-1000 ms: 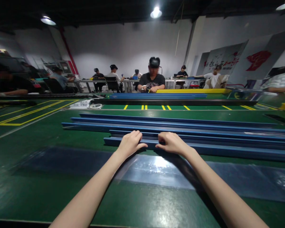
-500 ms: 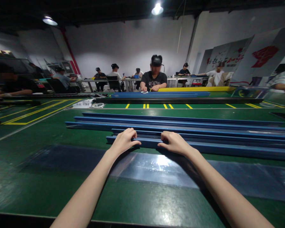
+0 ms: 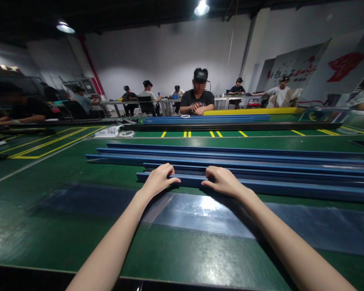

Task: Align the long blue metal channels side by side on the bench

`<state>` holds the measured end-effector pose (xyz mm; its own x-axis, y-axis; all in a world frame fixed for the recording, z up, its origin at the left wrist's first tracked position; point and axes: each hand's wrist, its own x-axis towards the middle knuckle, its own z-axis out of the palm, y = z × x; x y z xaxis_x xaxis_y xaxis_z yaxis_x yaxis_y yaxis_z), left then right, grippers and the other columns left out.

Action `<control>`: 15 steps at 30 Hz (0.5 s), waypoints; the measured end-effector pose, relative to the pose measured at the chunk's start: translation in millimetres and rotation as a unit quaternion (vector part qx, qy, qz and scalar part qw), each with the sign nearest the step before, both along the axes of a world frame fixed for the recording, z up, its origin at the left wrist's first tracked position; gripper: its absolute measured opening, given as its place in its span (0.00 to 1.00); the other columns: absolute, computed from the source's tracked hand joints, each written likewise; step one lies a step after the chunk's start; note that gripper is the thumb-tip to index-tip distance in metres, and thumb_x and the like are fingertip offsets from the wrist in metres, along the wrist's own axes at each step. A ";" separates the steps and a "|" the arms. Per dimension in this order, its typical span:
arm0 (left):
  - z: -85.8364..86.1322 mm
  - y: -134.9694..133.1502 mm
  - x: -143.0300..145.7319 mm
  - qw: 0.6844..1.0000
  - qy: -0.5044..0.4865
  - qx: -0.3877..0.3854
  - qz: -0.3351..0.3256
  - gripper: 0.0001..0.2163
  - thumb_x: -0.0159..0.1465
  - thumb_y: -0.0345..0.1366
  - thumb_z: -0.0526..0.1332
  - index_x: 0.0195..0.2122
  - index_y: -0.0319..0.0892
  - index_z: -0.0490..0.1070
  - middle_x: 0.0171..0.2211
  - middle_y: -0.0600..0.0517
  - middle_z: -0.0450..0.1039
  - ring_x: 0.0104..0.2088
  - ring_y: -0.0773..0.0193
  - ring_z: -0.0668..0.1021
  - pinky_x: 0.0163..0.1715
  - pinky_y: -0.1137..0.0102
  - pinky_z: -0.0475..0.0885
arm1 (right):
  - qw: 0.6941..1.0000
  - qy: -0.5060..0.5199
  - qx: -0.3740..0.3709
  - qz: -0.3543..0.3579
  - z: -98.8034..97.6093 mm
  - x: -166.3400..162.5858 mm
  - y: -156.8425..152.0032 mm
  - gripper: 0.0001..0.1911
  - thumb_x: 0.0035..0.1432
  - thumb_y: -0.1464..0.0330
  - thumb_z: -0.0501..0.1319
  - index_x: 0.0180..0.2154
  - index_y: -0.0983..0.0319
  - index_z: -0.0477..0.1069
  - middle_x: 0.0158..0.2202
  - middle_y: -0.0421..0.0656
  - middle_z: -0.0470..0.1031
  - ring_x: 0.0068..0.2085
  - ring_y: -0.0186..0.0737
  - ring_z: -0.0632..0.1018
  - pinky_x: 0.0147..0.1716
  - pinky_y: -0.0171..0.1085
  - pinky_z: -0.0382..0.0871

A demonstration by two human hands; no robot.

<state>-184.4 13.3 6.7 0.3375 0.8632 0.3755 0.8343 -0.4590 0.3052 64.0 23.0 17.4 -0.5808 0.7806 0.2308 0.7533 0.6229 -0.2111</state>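
Several long blue metal rails [image 3: 261, 161] lie side by side across a green table [image 3: 63, 173]. My left hand [image 3: 159, 180] and my right hand [image 3: 223, 182] both grip the nearest blue rail [image 3: 291, 188] close to its left end, fingers curled over its top edge and thumbs on the near side. The two hands are about a hand's width apart. A clear shiny plastic sheet [image 3: 200, 212] lies flat on the table just in front of the rail, under my forearms.
Across the table a person in a dark shirt [image 3: 199, 101] sits behind more blue rails [image 3: 206, 119] and a yellow rail [image 3: 255, 110]. A black rail [image 3: 230, 126] spans the middle. Other people sit at tables behind and at the far left and right.
My hands keep their grip on the nearest rail; the view has tilted slightly down, so the rails and hands sit a little higher. The person opposite has put a small ring down.
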 end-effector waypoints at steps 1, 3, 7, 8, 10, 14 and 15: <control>-0.4 0.4 -0.4 1.000 -0.003 0.000 -0.004 0.14 0.54 0.45 0.61 0.25 0.42 0.59 0.27 0.57 0.62 0.29 0.67 0.68 0.28 0.73 0.60 | 1.000 -0.003 0.002 -0.001 0.2 -0.1 -0.3 0.12 0.53 0.60 0.55 0.29 0.62 0.65 0.30 0.42 0.70 0.30 0.35 0.68 0.27 0.32 0.53; -1.0 1.1 -1.2 1.000 -0.008 0.004 -0.013 0.14 0.54 0.45 0.61 0.24 0.42 0.58 0.26 0.57 0.61 0.29 0.67 0.67 0.28 0.73 0.60 | 1.000 -0.014 0.006 -0.003 1.4 -0.5 -1.2 0.11 0.53 0.60 0.55 0.30 0.62 0.65 0.30 0.42 0.70 0.30 0.35 0.68 0.27 0.32 0.53; -1.2 0.9 -2.3 1.000 -0.008 0.021 -0.020 0.15 0.54 0.45 0.61 0.24 0.41 0.58 0.26 0.56 0.61 0.28 0.67 0.66 0.28 0.73 0.60 | 0.998 -0.059 0.026 -0.006 5.8 -2.8 -4.8 0.09 0.55 0.62 0.55 0.30 0.63 0.65 0.32 0.43 0.71 0.31 0.35 0.70 0.26 0.33 0.51; -1.1 0.4 -2.3 0.999 -0.006 0.026 -0.020 0.15 0.54 0.45 0.61 0.24 0.41 0.59 0.26 0.56 0.61 0.28 0.67 0.66 0.28 0.73 0.60 | 0.997 -0.072 0.033 -0.005 7.3 -3.3 -5.9 0.09 0.55 0.63 0.55 0.30 0.63 0.65 0.32 0.43 0.71 0.31 0.35 0.70 0.26 0.33 0.50; -1.0 -1.1 -1.7 0.999 -0.001 0.036 -0.023 0.14 0.54 0.45 0.61 0.24 0.41 0.59 0.25 0.56 0.61 0.29 0.67 0.67 0.28 0.73 0.61 | 0.995 -0.094 0.045 -0.001 10.4 -4.1 -8.3 0.09 0.55 0.64 0.55 0.30 0.63 0.65 0.32 0.43 0.71 0.31 0.35 0.70 0.25 0.34 0.49; -2.2 -5.3 1.5 0.998 0.010 0.058 -0.034 0.14 0.55 0.45 0.60 0.24 0.41 0.60 0.25 0.55 0.61 0.29 0.66 0.67 0.29 0.72 0.61 | 0.990 -0.133 0.049 -0.004 17.7 -2.7 -12.7 0.10 0.56 0.63 0.54 0.29 0.62 0.66 0.31 0.43 0.72 0.30 0.35 0.72 0.23 0.35 0.46; -2.9 -6.3 2.7 0.997 0.013 0.063 -0.037 0.14 0.55 0.46 0.60 0.24 0.41 0.60 0.26 0.55 0.62 0.29 0.66 0.67 0.29 0.72 0.61 | 0.989 -0.142 0.045 -0.005 19.5 -1.6 -13.6 0.10 0.55 0.63 0.54 0.29 0.62 0.67 0.31 0.43 0.72 0.30 0.35 0.72 0.23 0.36 0.46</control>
<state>-181.6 7.0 3.8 0.4100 0.7821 0.4693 0.8036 -0.5531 0.2197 62.4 9.4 36.9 -0.6253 0.7700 0.1272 0.7799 0.6224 0.0661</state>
